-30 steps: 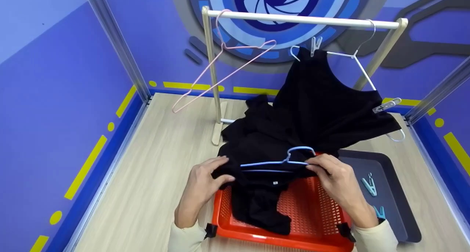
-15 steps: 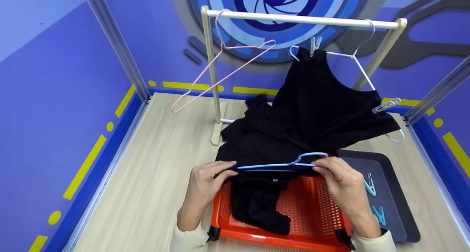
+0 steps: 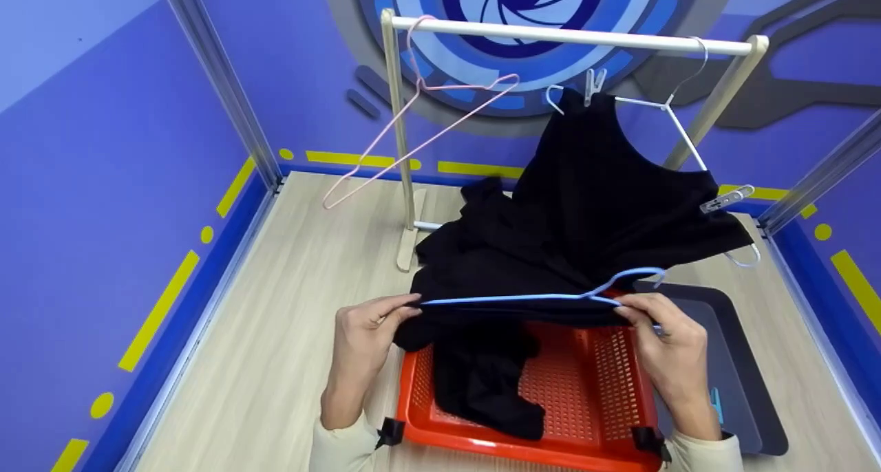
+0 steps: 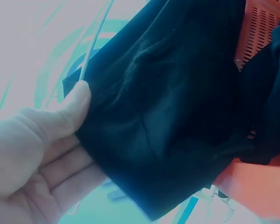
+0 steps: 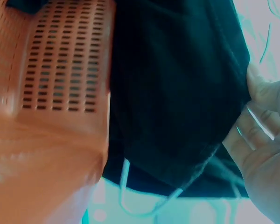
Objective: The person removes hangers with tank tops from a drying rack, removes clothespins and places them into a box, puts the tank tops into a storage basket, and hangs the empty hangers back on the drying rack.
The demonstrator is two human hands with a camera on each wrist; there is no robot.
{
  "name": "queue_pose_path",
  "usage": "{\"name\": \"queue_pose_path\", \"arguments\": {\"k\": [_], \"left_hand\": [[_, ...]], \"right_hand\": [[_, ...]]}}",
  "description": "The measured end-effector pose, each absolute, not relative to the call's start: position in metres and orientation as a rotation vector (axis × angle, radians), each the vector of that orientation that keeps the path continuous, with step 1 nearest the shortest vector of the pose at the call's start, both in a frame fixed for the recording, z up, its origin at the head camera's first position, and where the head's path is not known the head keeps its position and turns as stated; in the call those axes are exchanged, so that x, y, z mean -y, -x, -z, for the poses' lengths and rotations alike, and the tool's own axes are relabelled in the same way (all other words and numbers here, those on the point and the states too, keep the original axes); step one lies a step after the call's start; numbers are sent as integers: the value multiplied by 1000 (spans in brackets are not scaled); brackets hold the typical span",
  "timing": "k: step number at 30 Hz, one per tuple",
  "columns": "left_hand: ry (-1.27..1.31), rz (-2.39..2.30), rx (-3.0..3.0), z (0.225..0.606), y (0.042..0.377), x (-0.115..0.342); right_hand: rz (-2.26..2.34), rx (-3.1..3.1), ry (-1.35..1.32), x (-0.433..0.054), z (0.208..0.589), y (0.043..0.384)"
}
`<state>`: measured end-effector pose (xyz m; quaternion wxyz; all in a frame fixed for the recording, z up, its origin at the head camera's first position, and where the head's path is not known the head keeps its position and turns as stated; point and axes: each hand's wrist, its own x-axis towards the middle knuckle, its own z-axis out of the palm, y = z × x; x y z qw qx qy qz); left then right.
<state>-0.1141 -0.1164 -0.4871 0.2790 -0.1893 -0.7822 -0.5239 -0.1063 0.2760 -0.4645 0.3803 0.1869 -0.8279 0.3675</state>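
Note:
A blue wire hanger (image 3: 509,298) lies across a black garment (image 3: 468,320), its hook bent toward the right. My left hand (image 3: 361,345) pinches the garment's edge at the hanger's left end; in the left wrist view, the thumb (image 4: 81,102) presses beside the wire. At the opposite end my right hand (image 3: 671,351) pinches the fabric edge and the hanger's arm between thumb and fingers. Between both hands the cloth is stretched fairly straight above the red basket (image 3: 578,382). More black cloth (image 3: 489,396) hangs or lies in that basket.
Behind stands a rack whose rail (image 3: 550,33) carries a pink hanger (image 3: 447,87) and a white hanger (image 3: 688,142). A black top (image 3: 619,204) is clipped to the white one by two clothespins (image 3: 726,199). A grey tray (image 3: 747,382) with a teal clothespin (image 3: 716,404) lies right.
Both hands have spread apart, the right one moving farther right. The blue hanger's hook has shifted right with it, and the garment's edge is now pulled straighter along the hanger.

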Motion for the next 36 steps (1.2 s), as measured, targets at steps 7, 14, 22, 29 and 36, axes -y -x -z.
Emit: {"name": "queue_pose_path", "arguments": {"k": [7,14,22,29,36], "left_hand": [[402,1444,2136,484,113,114],[421,1342,2140,483,111,100],[709,1268,2298,468,91,68],[889,1244,1820,433,83,64],[775,1016,1915,433,97,76]], "right_hand": [[-1051,2076,-439,-283,457,101],[-1040,2085,-455,-276,447,98],[-957,2094,-476,-268,442,99],[-893,2106,-592,-261,451,101],[-909,2085,-687,-248,449,98]]}}
